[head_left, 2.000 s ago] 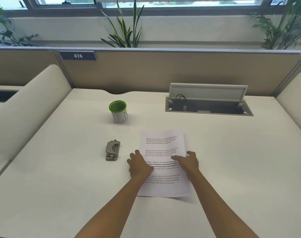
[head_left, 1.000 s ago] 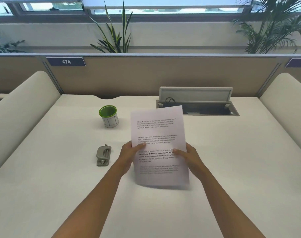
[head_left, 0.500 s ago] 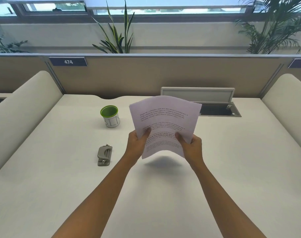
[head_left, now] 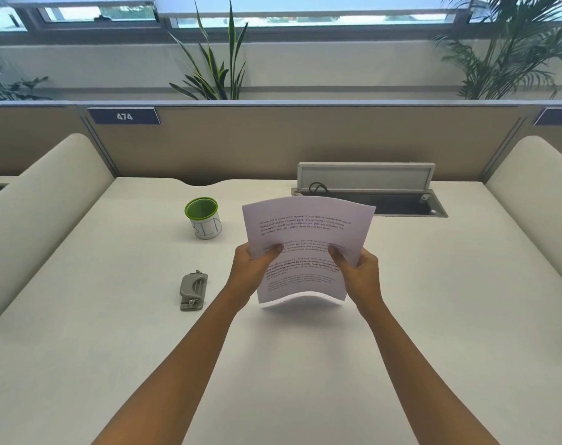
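A printed sheet of paper (head_left: pixel 308 226) is held up above the white desk (head_left: pixel 112 348), bowed along its top and bottom edges. My left hand (head_left: pixel 252 268) grips its left edge with the thumb on the printed face. My right hand (head_left: pixel 359 271) grips the right edge the same way. The fingers behind the sheet are hidden.
A grey hole punch (head_left: pixel 193 290) lies left of my left hand. A white cup with a green inside (head_left: pixel 204 218) stands behind it. An open cable tray with a raised lid (head_left: pixel 369 191) sits at the desk's back. Padded dividers flank the desk.
The sheet lay flat on the desk under both hands, then both hands lifted it off the surface. Now it is held up higher and bowed.
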`<state>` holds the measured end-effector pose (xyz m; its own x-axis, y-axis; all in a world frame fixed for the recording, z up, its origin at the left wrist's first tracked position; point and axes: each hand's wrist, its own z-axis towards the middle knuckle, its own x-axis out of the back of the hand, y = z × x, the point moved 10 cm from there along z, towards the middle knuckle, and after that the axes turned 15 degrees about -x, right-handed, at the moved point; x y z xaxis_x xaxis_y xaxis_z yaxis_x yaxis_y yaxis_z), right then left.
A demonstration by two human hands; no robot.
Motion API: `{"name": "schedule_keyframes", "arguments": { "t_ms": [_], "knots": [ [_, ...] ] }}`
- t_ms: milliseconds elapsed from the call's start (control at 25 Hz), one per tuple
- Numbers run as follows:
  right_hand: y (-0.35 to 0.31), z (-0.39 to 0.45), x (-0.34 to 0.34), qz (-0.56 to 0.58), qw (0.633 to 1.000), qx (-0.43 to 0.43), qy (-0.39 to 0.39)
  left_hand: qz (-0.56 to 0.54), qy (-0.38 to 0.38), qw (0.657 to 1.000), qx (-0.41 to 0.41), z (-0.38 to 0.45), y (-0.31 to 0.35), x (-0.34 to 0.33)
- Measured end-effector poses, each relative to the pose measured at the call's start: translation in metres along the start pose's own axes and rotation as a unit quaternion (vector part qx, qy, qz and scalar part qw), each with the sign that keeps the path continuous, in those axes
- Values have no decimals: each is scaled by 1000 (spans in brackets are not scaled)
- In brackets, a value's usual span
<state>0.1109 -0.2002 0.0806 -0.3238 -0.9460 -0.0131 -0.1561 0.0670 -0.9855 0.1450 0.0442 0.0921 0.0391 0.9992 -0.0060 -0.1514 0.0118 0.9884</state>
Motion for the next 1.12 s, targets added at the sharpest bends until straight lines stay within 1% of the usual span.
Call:
{"name": "schedule_keyframes", "arguments": {
  "t_ms": [240, 440, 640, 800, 880, 1000, 1120],
  "knots": [
    [28, -7, 0, -31, 998, -40, -21, 5, -8, 999, 46, -15, -22, -4],
    [27, -6, 3, -27, 999, -34, -17, 8, -7, 999, 43, -11, -20, -2],
    [51, -13, 4, -41, 997, -52, -27, -3, 3, 998, 70, -24, -39, -3],
    [49, -12, 7, -48, 997, -49, -33, -7, 6, 998, 69, -21, -38, -2],
    [50, -11, 16, -38, 998, -54, -22, -52, 35, 996, 66, -17, -32, 3],
    [55, -13, 34, 30, 996, -79, 2, -191, 86, 975, 72, -16, -28, 1],
    [63, -14, 26, 160, 978, -125, -43, -297, 105, 942, 111, -23, -32, -18]
  ]
}}
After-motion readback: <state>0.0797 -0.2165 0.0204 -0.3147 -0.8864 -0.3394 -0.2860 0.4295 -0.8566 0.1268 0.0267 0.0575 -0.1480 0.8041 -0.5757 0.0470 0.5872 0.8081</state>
